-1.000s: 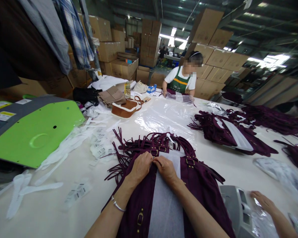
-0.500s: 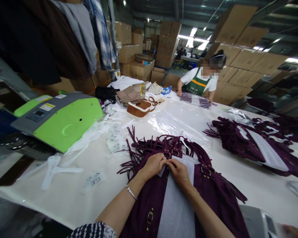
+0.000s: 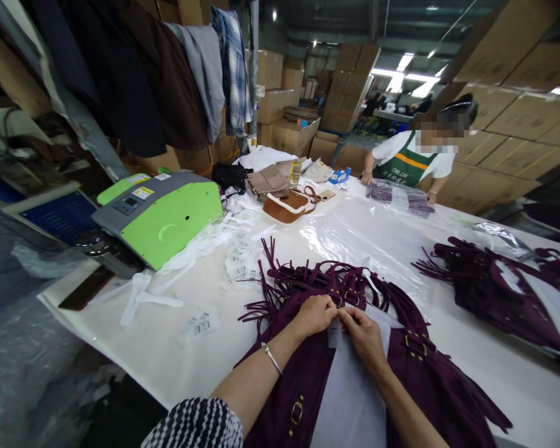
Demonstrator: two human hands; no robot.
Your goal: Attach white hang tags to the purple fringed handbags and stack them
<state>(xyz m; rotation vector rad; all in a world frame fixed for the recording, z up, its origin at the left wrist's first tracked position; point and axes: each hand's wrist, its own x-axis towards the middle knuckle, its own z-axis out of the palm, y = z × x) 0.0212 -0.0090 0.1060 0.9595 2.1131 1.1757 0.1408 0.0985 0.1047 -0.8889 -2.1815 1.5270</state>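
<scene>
A dark purple fringed bag (image 3: 284, 373) with brass buckles and studs lies in front of me on the white table. White tissue paper (image 3: 350, 398) runs down its middle. My left hand (image 3: 317, 314) and my right hand (image 3: 361, 333) meet near the bag's top, below the strap buckles. Both are closed in a pinch, fingertips almost touching. Whatever is between the fingers is too small to make out. Just under them a small pale tag (image 3: 333, 337) shows against the bag and paper.
More purple bags (image 3: 499, 286) lie to the right. A green and grey machine (image 3: 168, 218) stands at the left, near barcode labels (image 3: 198, 323). Across the table (image 3: 242, 367), a co-worker (image 3: 410, 155) handles a plastic-wrapped purple bundle (image 3: 399, 196). A brown bag (image 3: 287, 206) sits farther back.
The view has swung left, so the scene appears farther right and more of the table's left edge shows. Both hands stay pinched at the same part of the bag.
</scene>
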